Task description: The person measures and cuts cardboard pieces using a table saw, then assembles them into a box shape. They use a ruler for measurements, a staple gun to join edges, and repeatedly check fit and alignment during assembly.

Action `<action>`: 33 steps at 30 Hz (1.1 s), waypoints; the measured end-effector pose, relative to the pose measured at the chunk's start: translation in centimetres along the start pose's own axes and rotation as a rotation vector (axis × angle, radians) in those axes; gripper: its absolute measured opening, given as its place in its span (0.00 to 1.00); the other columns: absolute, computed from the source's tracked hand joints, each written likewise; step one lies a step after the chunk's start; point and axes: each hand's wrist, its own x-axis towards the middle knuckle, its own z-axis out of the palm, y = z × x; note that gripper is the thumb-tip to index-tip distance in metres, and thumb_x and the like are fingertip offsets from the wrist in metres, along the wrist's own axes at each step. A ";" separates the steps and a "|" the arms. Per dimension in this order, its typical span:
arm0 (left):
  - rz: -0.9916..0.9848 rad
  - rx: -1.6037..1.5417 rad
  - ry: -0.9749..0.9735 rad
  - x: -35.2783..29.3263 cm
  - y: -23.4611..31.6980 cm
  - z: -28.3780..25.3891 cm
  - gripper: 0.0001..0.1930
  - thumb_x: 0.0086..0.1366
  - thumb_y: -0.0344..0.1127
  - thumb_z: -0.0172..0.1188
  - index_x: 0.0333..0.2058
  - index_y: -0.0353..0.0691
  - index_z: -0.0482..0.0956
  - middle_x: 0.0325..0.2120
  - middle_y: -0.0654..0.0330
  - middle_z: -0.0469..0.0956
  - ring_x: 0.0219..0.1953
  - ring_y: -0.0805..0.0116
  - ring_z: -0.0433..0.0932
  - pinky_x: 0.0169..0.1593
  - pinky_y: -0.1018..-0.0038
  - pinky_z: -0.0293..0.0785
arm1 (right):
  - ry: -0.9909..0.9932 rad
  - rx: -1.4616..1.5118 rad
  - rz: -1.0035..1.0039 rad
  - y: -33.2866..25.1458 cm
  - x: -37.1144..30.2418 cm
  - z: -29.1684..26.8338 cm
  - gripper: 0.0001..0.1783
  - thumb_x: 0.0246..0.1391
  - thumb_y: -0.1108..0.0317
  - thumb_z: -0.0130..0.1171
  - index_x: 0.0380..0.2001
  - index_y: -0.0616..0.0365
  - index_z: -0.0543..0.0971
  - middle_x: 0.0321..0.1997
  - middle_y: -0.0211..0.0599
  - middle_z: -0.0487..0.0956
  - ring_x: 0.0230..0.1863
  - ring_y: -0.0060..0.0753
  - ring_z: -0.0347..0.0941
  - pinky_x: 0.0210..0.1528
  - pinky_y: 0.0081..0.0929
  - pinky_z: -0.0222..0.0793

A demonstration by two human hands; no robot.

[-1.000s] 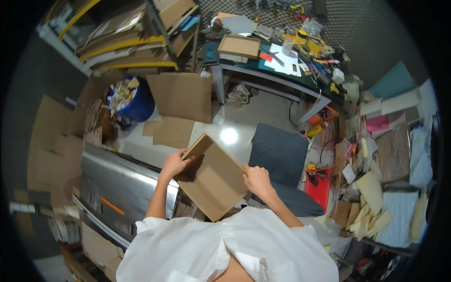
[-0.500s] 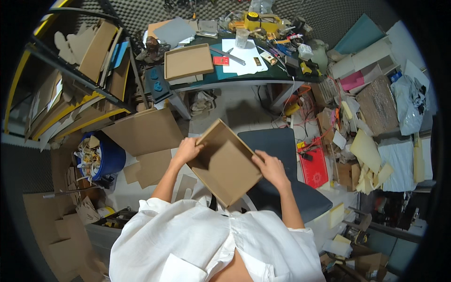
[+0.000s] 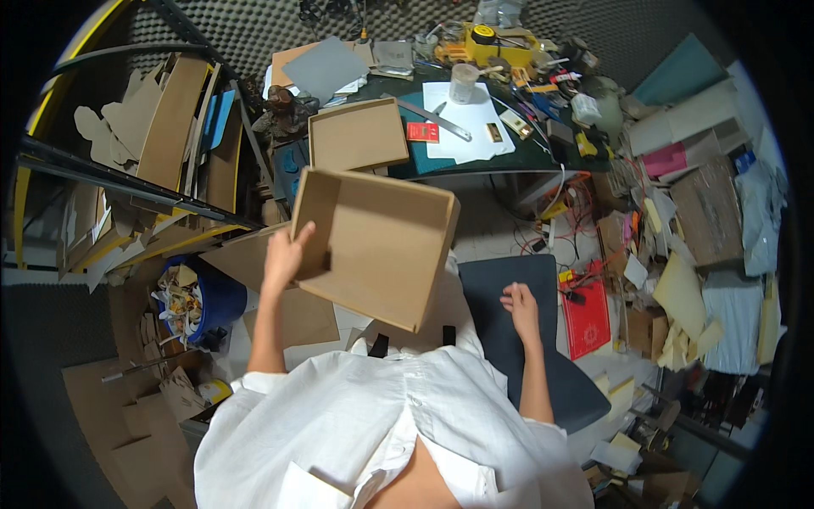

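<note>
An open-topped brown cardboard box (image 3: 381, 246) is held up in front of me, its hollow side facing me. My left hand (image 3: 287, 257) grips its left wall, thumb on the inner face and the other fingers hidden behind. My right hand (image 3: 521, 307) is off the box, to its right above the dark grey seat (image 3: 509, 288); it holds nothing and its fingers are loosely bent and apart. Beyond the held box, a similar shallow cardboard tray (image 3: 358, 134) lies on the table.
The dark green table (image 3: 543, 157) carries a steel ruler (image 3: 437, 117), white paper (image 3: 466, 148), a red card (image 3: 422, 132) and a clear cup (image 3: 463, 83). To the left stand a blue bin (image 3: 222, 297) of scraps and a rack of cardboard sheets (image 3: 170, 127). Foam and boxes (image 3: 712, 212) crowd the right.
The box has moved up and left toward the table and turned, now more level. My right hand has let go of it and moved right; my left hand still grips it.
</note>
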 end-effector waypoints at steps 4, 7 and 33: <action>0.012 0.074 0.160 8.3 5.1 -2.5 0.26 0.63 0.53 0.60 0.36 0.28 0.80 0.21 0.46 0.79 0.26 0.55 0.79 0.33 0.63 0.71 | -0.127 -0.001 -0.162 -5.0 11.7 2.8 0.16 0.67 0.59 0.48 0.41 0.63 0.76 0.38 0.39 0.81 0.35 0.29 0.80 0.39 0.24 0.74; -0.111 0.204 0.200 13.6 7.6 -2.3 0.26 0.64 0.53 0.60 0.39 0.28 0.80 0.26 0.41 0.80 0.32 0.48 0.81 0.37 0.61 0.73 | -0.257 -0.009 -0.130 -8.7 20.5 4.8 0.16 0.65 0.60 0.50 0.41 0.64 0.76 0.37 0.39 0.81 0.34 0.27 0.79 0.38 0.26 0.73; 0.222 0.721 0.832 23.2 9.8 11.3 0.22 0.68 0.44 0.57 0.59 0.47 0.71 0.60 0.56 0.68 0.62 0.59 0.67 0.63 0.60 0.70 | -0.967 -1.364 0.240 31.6 41.6 -3.4 0.45 0.40 0.38 0.66 0.54 0.61 0.71 0.57 0.53 0.72 0.61 0.53 0.66 0.61 0.50 0.61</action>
